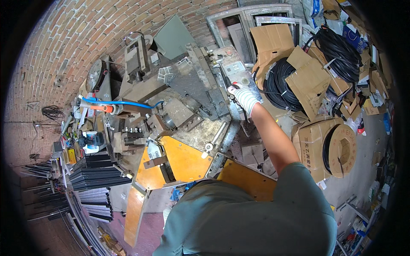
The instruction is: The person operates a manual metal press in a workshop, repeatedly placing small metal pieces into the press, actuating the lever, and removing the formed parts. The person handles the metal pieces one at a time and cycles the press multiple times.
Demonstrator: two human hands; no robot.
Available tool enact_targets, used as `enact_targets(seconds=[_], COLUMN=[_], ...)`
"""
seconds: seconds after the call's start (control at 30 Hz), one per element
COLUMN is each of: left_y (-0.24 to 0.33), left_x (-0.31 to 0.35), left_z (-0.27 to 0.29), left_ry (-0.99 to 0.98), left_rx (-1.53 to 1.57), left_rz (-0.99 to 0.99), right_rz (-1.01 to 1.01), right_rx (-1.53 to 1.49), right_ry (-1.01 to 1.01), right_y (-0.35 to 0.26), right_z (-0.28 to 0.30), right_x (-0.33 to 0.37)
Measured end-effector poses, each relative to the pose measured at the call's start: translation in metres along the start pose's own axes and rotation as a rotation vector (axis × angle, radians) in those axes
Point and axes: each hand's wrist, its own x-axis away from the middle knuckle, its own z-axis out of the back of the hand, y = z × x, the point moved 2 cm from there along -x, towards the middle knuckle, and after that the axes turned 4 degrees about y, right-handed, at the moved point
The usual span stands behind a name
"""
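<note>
My right hand (244, 98), in a white striped glove, reaches forward to a large worn metal machine. Its fingers curl over a dark handle (231, 96) beside the grey control panel (235, 68). My left hand (166, 212), gloved alike, hangs low beside my body. Only a sliver of it shows past my shirt, and its fingers are hidden. Left of the right hand lies the machine's dark metal bed (194, 83). Nearer to me, a steel lever with a round end (209, 147) rests by the yellow machine panel (188, 155).
A blue hose (115, 102) crosses the machine's left side. Coiled black cable (282, 85) and cardboard boxes (314, 145) crowd the right. Bundles of metal profiles (96, 202) stand at the lower left. Metal window frames (247, 19) lean by the brick wall (85, 34).
</note>
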Motion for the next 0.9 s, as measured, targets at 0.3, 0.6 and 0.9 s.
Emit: enact_targets(seconds=[0.3, 0.6, 0.9], left_y=[0.001, 0.084, 0.211], left_x=[-0.001, 0.005, 0.030], left_z=[-0.004, 0.016, 0.048], left_ry=[-0.010, 0.082, -0.127], left_rx=[-0.025, -0.112, 0.312], left_rz=[-0.074, -0.337, -0.583], right_rz=[0.190, 0.464, 0.449], right_rx=[-0.086, 0.182, -0.433], right_ry=[0.019, 0.365, -0.264], right_y=[-0.001, -0.029, -0.119], right_z=[0.004, 0.025, -0.042], right_x=[0.021, 0.079, 0.303])
